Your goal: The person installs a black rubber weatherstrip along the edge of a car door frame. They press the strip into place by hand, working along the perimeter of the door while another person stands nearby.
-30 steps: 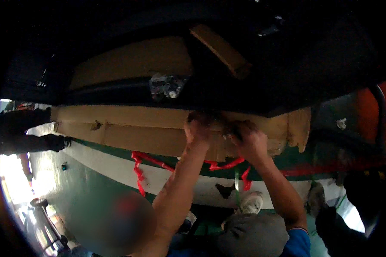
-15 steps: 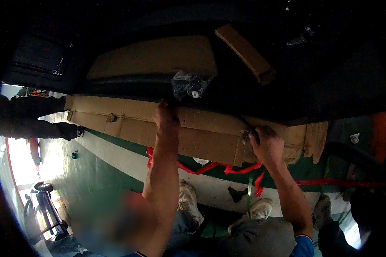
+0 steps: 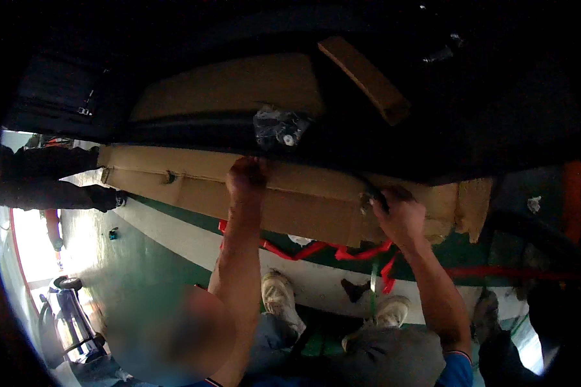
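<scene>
My left hand is closed in a fist at the far edge of a long cardboard sheet, against the dark compartment's lip. What its fingers hold, if anything, is hidden in shadow. Further right, my right hand is curled round the end of a black flexible strip. This strip runs up and left from the hand toward the dark lip, over the cardboard. Just beyond my left hand lies a clear plastic bag with a dark part and a small white round piece in it.
A narrow brown cardboard piece lies inside the dark compartment. Red ribbon and a green strap are on the near side of the cardboard. Another person's legs stand at the left. A wheeled object is at the lower left.
My left fist has drawn slightly back toward me from the dark lip. My right hand keeps its hold on the black strip, almost in the same place. The view has shifted a little.
</scene>
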A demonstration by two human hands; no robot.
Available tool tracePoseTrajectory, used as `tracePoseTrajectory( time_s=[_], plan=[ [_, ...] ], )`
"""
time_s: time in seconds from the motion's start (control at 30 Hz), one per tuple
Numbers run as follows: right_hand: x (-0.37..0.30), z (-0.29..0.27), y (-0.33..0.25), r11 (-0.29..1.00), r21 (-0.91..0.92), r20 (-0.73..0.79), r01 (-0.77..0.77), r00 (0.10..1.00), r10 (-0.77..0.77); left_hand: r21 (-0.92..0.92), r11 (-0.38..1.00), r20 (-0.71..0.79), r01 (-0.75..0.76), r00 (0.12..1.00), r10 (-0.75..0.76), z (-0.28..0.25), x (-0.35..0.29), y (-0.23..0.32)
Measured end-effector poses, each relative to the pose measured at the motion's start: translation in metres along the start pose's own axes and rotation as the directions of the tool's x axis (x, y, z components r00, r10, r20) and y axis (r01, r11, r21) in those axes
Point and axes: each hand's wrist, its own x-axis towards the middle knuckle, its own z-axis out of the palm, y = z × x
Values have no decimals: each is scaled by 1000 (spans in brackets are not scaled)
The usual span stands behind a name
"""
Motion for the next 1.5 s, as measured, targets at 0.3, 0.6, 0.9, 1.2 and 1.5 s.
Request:
tracePoseTrajectory(
  time_s=[0.3, 0.6, 0.9, 1.2, 1.5],
  plan=[
    [-1, 0, -11, 971, 236, -135, 42, 991, -10, 415, 910, 112, -18, 993, -32, 49, -113, -110],
    [-2, 13, -1, 907, 275, -216, 319, 940, -265, 730, 674, 232, -112, 968, -91, 92, -124, -131],
    [24, 6, -5, 914, 196, -209, 355, 926, -315, 713, 695, 237, -91, 964, -118, 84, -122, -126],
    [41, 11, -5, 903, 11, -113, 430, 898, -426, 727, 674, 283, -128, 951, -124, 65, -112, -131],
    [41, 22, 2, 911, -46, -38, 409, 911, -410, 685, 729, 243, -12, 946, -213, 66, -111, -129]
  ],
)
